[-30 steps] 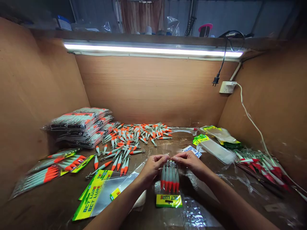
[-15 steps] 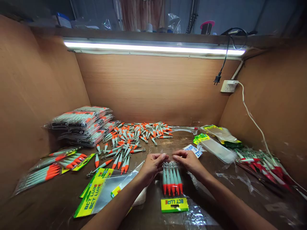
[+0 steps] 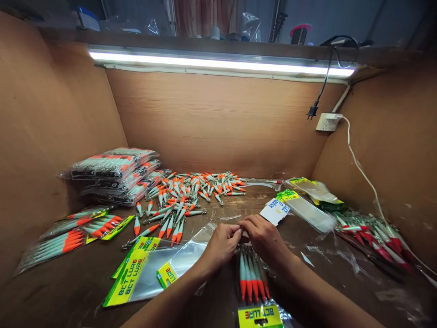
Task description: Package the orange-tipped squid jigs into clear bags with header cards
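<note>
A clear plastic bag of fishing lures (image 3: 253,278) lies in front of me, its yellow-green BCT LURE header (image 3: 260,315) nearest my body. Several pale lures with orange tips sit side by side in it, hooks toward my hands. My left hand (image 3: 223,243) and my right hand (image 3: 262,237) meet at the bag's far end. Both are closed, with thumbs and fingertips pinching there; the edge between them is mostly hidden. Left of my left hand are flat clear bags (image 3: 160,269) with BCT LURE headers (image 3: 131,273).
Loose orange-tipped lures (image 3: 191,193) are heaped at the back, beside stacked packs (image 3: 112,168). Filled bags (image 3: 58,246) lie at left. Right are a white handwritten card (image 3: 274,212), more bags (image 3: 310,212), red-tipped lures (image 3: 372,237) and a white cord (image 3: 362,168).
My hands have come together at the bag's far end. The bag has moved toward me and slightly right. A small white scrap now shows beside my right forearm.
</note>
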`<state>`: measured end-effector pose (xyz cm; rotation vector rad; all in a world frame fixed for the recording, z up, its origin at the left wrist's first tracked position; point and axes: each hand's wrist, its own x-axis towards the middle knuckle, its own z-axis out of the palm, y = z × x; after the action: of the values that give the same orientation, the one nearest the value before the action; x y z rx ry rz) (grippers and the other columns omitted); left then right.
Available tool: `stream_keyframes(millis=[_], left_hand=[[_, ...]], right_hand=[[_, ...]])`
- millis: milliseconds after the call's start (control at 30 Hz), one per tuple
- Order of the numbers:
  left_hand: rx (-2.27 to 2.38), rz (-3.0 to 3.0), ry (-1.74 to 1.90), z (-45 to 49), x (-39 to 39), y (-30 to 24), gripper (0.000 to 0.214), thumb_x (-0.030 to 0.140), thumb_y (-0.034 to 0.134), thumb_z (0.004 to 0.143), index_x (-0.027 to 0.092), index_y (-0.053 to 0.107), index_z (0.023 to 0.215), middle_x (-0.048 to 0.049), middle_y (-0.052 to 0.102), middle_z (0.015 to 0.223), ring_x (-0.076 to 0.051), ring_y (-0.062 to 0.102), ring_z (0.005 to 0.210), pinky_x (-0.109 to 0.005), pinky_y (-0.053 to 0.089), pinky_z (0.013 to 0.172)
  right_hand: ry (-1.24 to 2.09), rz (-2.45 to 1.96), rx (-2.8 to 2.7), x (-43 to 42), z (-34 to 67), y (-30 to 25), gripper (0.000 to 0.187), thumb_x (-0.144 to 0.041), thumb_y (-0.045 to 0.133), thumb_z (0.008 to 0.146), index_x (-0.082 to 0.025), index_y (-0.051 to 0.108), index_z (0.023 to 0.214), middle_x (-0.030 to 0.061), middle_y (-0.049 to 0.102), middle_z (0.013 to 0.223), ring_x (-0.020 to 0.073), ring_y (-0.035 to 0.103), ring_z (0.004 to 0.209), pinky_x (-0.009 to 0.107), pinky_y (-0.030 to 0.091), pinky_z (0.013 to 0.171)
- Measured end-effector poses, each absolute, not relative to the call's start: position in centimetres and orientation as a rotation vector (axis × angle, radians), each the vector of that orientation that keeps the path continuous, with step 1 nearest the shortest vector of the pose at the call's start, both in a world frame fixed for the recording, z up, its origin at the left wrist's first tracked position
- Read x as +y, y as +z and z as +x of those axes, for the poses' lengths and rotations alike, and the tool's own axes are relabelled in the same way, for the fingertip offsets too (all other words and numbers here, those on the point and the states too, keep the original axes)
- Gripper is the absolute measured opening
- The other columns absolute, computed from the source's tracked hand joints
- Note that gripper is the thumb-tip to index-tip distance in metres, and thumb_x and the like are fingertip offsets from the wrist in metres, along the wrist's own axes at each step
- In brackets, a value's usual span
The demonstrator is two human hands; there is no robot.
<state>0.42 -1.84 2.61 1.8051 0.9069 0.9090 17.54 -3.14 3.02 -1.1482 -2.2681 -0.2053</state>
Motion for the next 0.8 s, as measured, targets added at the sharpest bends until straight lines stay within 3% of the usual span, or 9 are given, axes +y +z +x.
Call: stream_keyframes(millis=[200,400,500,567,667,800], left_hand=[[0.804,1.56,0.854,0.4,-0.9,1.9,0.028,0.034,0.05,0.084,0.013,0.066,0.075,0.0026,0.049,0.061,-0.01,0.033,0.054,-0.022,0.024,0.053],[0.985,1.95,0.839,-0.1,-1.5,2.4,0.032,0.028,0.047,0.085,0.015,0.057,0.058,0.0048,0.039,0.054,-0.01,0.03,0.055,-0.024,0.02,0.053],[0.961,1.993,0.839,0.0,-1.7,2.4,0.035,0.029,0.048,0.088,0.014,0.059,0.058,0.0045,0.043,0.053,-0.01,0.034,0.053,-0.024,0.023,0.053],[0.907,1.929,0.863,0.2,-1.7,2.5,0.034,0.032,0.051,0.09,0.014,0.066,0.065,0.002,0.055,0.058,-0.012,0.047,0.057,-0.023,0.031,0.056],[0.81,1.638,0.908,0.4,-1.8,2.7,0.032,0.041,0.059,0.088,0.014,0.076,0.091,-0.0072,0.073,0.082,-0.021,0.067,0.08,-0.026,0.046,0.071],[0.738,1.311,1.029,0.2,-1.4,3.3,0.049,0.051,0.068,0.083,0.013,0.072,0.112,-0.0158,0.075,0.106,-0.028,0.068,0.103,-0.032,0.052,0.082]], right_hand=[[-0.152,-1.018,-2.246,-3.2,17.6,3.3,0.023,-0.013,0.049,0.097,-0.019,0.061,0.116,0.0099,0.067,0.109,0.0224,0.06,0.098,0.035,0.048,0.085],[-0.358,-1.165,-2.308,-3.5,17.5,2.9,0.014,-0.012,0.054,0.092,-0.019,0.064,0.086,0.0068,0.067,0.083,0.0211,0.057,0.078,0.033,0.04,0.07],[-0.296,-1.217,-2.225,-3.5,17.1,2.6,0.017,-0.013,0.052,0.092,-0.019,0.062,0.08,0.0063,0.065,0.078,0.0209,0.057,0.077,0.032,0.038,0.07],[-0.115,-1.247,-2.076,-3.0,17.2,2.7,0.019,-0.018,0.049,0.095,-0.019,0.063,0.082,0.006,0.066,0.08,0.0207,0.058,0.078,0.032,0.04,0.071],[0.254,-1.278,-1.682,-1.2,19.5,3.6,0.025,-0.036,0.048,0.097,-0.02,0.065,0.086,0.0054,0.068,0.08,0.0207,0.061,0.074,0.031,0.043,0.068],[0.523,-1.136,-1.172,0.9,28.2,6.7,0.035,-0.052,0.052,0.091,-0.021,0.065,0.093,0.0066,0.068,0.084,0.0195,0.059,0.065,0.033,0.048,0.063]])
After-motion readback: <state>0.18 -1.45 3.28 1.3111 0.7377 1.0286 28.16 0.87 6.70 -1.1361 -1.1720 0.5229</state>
